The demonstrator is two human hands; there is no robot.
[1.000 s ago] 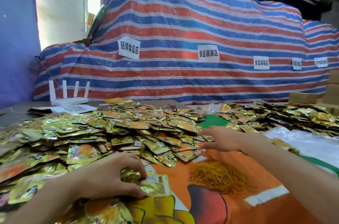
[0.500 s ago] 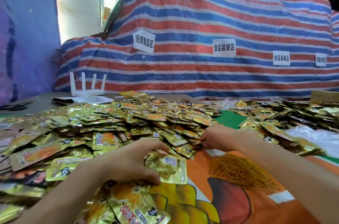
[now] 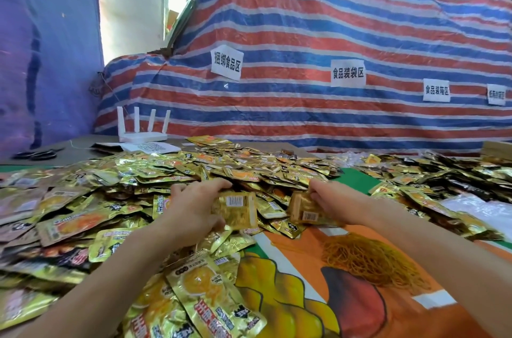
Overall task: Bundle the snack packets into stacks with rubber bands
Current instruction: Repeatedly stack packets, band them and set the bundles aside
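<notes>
Held packets first: the left hand grips a gold packet, fingers curled over its top edge and thumb under, barcode side up. The right hand pinches a second packet, possibly a thin stack; the layers cannot be counted. Both sit just above the near edge of the main heap, close together but apart. Step in hand, as I read it: gathering a stack. To do it well, bring the two together same face up, square the edges, and keep a firm pinch, since the foil looks slippery, before reaching for a band. The rubber bands lie in one loose tangle on the printed cloth, near the right forearm; none is on a packet that I can see. Counts: two hands, two held items. Loose packets are far too many to count, in two heaps, the main one and a second heap to the right. Beyond: one white router with four antennas, one pair of scissors, and four paper signs on the striped tarp.
</notes>
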